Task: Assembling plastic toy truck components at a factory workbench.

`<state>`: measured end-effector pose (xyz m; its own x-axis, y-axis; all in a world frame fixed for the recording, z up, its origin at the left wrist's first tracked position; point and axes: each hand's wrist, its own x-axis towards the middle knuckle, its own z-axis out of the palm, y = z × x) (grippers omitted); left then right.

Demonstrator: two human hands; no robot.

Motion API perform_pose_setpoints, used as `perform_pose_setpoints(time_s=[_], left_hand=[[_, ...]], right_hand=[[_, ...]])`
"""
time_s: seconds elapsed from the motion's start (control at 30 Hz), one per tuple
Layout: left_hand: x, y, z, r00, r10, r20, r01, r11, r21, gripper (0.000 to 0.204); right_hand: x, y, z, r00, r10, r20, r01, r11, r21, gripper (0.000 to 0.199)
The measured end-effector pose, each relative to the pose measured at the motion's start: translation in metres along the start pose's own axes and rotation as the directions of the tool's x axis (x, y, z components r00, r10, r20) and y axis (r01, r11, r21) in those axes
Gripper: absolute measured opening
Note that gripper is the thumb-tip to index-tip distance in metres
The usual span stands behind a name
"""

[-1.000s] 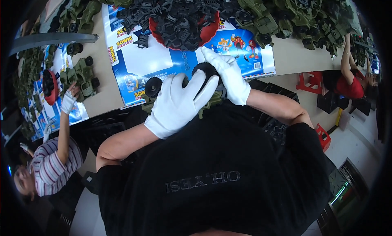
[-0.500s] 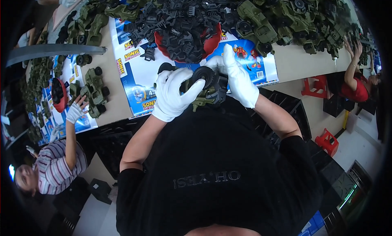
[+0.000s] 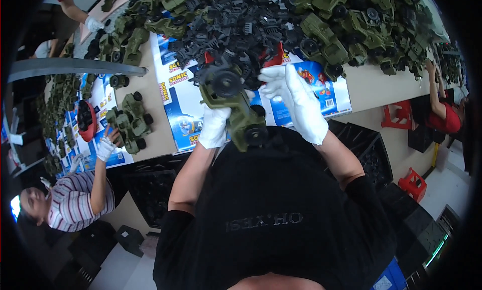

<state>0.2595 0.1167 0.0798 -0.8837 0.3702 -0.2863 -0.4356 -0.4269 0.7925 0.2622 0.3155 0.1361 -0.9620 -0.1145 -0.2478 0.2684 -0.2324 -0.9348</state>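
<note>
Our toy truck [image 3: 239,114] has turned above the tabletop's [image 3: 365,89] near edge: likely light, stiff; left hand [image 3: 216,125] grips midbody, right hand [image 3: 303,105] empty.

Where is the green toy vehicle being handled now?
In the head view, near the centre, the green toy vehicle is in the left hand, left of the right hand, with the dark parts pile beyond it.

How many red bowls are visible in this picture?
2: one bowl beyond the toy car, mostly covered by black parts; another bowl at left, near the co-worker's hand. More may be hidden under piles.
</note>
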Motion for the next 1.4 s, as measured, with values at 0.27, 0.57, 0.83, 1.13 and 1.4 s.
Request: perform_pose_setpoints(time_s=[0.27, 0.57, 0.83, 1.13, 1.4], left_hand=[[0.021, -0.005, -0.006, 0.978, -0.149, 0.144, 0.195, 0.895, -0.400, 0.086], [0.052, -0.025, 0.001, 0.964, -0.010, 0.267, 0.157, 0.828, -0.538, 0.062], [0.072, -0.045, 0.074, 0.973, 0.086, -0.215, -0.075, 0.995, 0.058, 0.054], [0.087, -0.091, 0.135, 0.983, -0.057, 0.172, -0.068, 0.767, 0.639, 0.100], [0.080, -0.087, 0.104, 0.884, -0.379, 0.273, 0.113, 0.741, 0.662, 0.066]], right_hand=[[-0.026, 0.014, 0.001, 0.996, 0.085, 0.024, -0.066, 0.898, -0.435, 0.052], [-0.044, 0.009, 0.000, 0.990, -0.052, 0.131, 0.131, 0.684, -0.718, 0.102], [-0.055, 0.057, -0.050, 0.978, -0.164, -0.128, 0.070, 0.840, -0.537, 0.119], [-0.086, 0.098, -0.082, 0.772, -0.017, -0.635, 0.058, 0.997, 0.043, 0.077], [-0.071, 0.148, -0.220, 0.655, 0.124, -0.746, 0.282, 0.875, 0.393, 0.047]])
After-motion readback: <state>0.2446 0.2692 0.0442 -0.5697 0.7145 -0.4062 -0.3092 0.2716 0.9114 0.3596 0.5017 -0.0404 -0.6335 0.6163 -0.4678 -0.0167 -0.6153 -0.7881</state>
